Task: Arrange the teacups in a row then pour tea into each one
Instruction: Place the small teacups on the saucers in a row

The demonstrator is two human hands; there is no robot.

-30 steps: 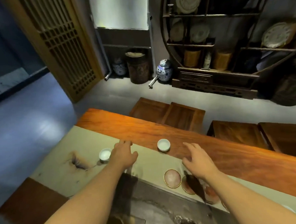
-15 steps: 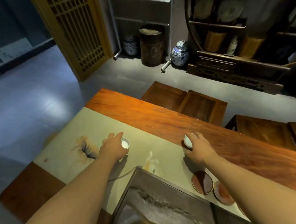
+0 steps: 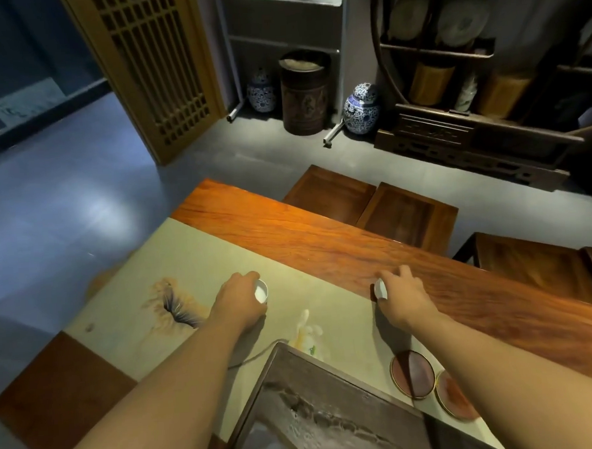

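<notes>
Two small white teacups are in my hands over a pale green table runner (image 3: pixel 200 263). My left hand (image 3: pixel 238 301) wraps around the left teacup (image 3: pixel 261 291), whose white inside shows at the hand's right side. My right hand (image 3: pixel 403 296) grips the right teacup (image 3: pixel 380 288) near the runner's far edge, and only the cup's left side shows past my fingers. Whether either cup touches the runner I cannot tell. No teapot is in view.
The long red-brown wooden table (image 3: pixel 357 245) runs from far left to near right. A dark stone tea tray (image 3: pixel 318 415) lies close in front of me. Two round red coasters (image 3: pixel 414 372) lie beside my right forearm. Wooden stools (image 3: pixel 372 203) stand beyond the table.
Both hands reached out from open and closed on the two teacups, which then shifted slightly toward each other. My head has tipped, so the table sits lower in view.
</notes>
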